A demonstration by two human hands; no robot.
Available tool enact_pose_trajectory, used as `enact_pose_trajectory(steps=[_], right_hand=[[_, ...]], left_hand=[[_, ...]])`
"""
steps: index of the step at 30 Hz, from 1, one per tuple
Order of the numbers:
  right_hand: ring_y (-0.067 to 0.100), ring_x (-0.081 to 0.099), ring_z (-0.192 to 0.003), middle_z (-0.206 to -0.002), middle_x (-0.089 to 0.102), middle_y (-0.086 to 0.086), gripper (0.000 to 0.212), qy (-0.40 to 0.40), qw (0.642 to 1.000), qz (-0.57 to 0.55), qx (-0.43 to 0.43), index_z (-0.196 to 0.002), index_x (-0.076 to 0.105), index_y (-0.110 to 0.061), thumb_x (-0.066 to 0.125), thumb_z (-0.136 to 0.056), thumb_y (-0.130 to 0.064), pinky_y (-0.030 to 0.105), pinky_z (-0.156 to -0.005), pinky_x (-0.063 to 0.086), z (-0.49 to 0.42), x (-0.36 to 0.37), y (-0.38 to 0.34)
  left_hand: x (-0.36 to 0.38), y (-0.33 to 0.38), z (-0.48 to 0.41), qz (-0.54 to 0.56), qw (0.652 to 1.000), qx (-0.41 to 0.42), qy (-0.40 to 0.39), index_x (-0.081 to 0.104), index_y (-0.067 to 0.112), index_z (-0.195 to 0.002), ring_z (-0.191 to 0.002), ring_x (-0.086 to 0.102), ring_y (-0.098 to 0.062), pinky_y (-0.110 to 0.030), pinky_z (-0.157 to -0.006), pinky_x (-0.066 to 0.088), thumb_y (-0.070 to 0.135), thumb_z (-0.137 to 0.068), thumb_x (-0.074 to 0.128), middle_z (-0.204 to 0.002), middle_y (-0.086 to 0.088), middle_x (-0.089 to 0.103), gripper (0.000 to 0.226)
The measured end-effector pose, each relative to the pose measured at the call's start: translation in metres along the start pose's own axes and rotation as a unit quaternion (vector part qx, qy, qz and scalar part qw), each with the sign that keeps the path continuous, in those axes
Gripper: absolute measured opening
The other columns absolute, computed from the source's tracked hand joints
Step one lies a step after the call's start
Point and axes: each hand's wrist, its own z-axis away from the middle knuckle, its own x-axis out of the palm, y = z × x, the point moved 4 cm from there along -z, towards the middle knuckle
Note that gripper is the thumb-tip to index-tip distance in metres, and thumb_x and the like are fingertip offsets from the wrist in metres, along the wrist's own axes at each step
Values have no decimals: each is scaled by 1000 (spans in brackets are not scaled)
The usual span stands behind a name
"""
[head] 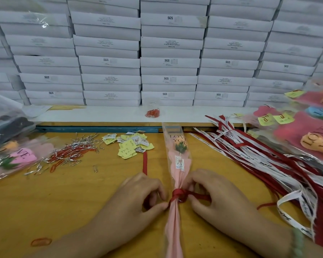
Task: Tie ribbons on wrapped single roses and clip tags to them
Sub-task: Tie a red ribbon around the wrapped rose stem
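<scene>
**Red ribbon knotted round the pink rose wrap**

From my remote seat, the containers first. A small clear plastic bag (153, 110) on the white ledge holds red paper clips. At the left edge, a crinkled clear plastic sack (6, 112) holds wrapped flowers with dark and pink paper. The stacked white cardboard boxes (110, 62) behind are closed, so I cannot tell their contents.

The single rose in pink tissue and a clear printed sleeve (177, 164) lies lengthwise at the middle of the yellow wooden table (63, 202). A glossy red satin ribbon (178, 195) is cinched round its gathered neck. My left hand (138, 198) has curled fingers pinching the ribbon just left of the knot. The right hand (218, 198) is also curled and pinches the ribbon's tail on the knot's right side.

Loose yellow paper tags (132, 146) and a tangle of silver and red wire clips (71, 153) lie beyond the left hand. A sheaf of flat red and white printed ribbons (250, 153) fans to the right.
</scene>
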Motion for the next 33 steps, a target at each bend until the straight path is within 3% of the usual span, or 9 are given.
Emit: enact_pose_trajectory(steps=[7, 13, 15, 18, 22, 24, 27, 30, 33], right_hand=[[7, 53, -81, -89, 57, -19, 15, -11, 998, -58, 7, -95, 60, -39, 65, -91, -26, 20, -66, 45, -2, 2, 5], [14, 54, -73, -89, 56, -13, 39, -10, 996, -86, 3, -111, 42, -48, 62, -92, -21, 31, -63, 48, 0, 3, 6], [14, 54, -75, -89, 55, -13, 36, -16, 997, -71, -21, -112, 49, -46, 62, -92, -20, 28, -64, 47, -1, 3, 3], [11, 54, -82, -93, 54, -15, 32, -31, 997, -58, -43, -114, 56, -46, 61, -94, -22, 24, -68, 46, -1, 3, 0], [9, 52, -83, -90, 53, -17, 32, -42, 995, -72, -58, -117, 59, -45, 62, -94, -22, 17, -68, 41, -2, 3, -3], [7, 52, -82, -89, 53, -18, 31, -50, 994, -75, -60, -117, 61, -42, 62, -94, -22, 14, -69, 39, -2, 4, -4], [9, 53, -79, -89, 55, -15, 25, -57, 993, -87, -55, -110, 57, -42, 63, -93, -25, 16, -66, 41, -1, 4, -5], [12, 53, -70, -79, 58, -5, 21, -52, 990, -124, -35, -93, 49, -38, 67, -91, -27, 23, -62, 43, 0, 2, -6], [4, 51, -59, -72, 60, -9, 27, -31, 979, -198, -27, -82, 49, -29, 75, -85, -23, 13, -56, 37, 0, 0, -9]], left_hand=[[1, -6, -4, 23, 999, -40, -4, 49, 29, -77, -84, 48, 1, -13, -75, 35, 29, -99, 48, -81, 16, 52, 22], [-5, -11, -5, 107, 990, -70, 56, 34, 18, -60, -61, 40, -7, -19, -60, 30, 51, -88, 38, -61, 7, 38, 43], [-9, -14, -5, 212, 969, -87, 89, 39, 16, -55, -65, 45, -5, -17, -63, 33, 55, -82, 45, -67, 5, 44, 48], [-8, -16, -6, 344, 931, -98, 73, 56, 18, -50, -96, 62, -1, -9, -77, 42, 48, -80, 58, -95, 12, 69, 43], [1, -11, -6, 570, 816, -92, -27, 69, -9, -90, -83, 68, -6, -15, -76, 50, 44, -74, 78, -92, -1, 75, 55], [1, -11, -6, 607, 789, -87, -32, 75, 2, -92, -89, 70, -15, -20, -77, 53, 32, -70, 84, -98, -12, 74, 38], [3, -13, -8, 594, 799, -88, -23, 75, 8, -102, -87, 70, -22, -26, -79, 55, 27, -70, 85, -90, -13, 72, 38], [4, -12, -9, 559, 824, -91, -29, 74, 12, -108, -70, 63, -14, -20, -68, 51, 25, -79, 73, -78, -6, 67, 32], [7, -10, -10, 508, 856, -92, -35, 74, 15, -109, -58, 53, -6, -14, -62, 45, 24, -88, 63, -74, 0, 65, 26]])
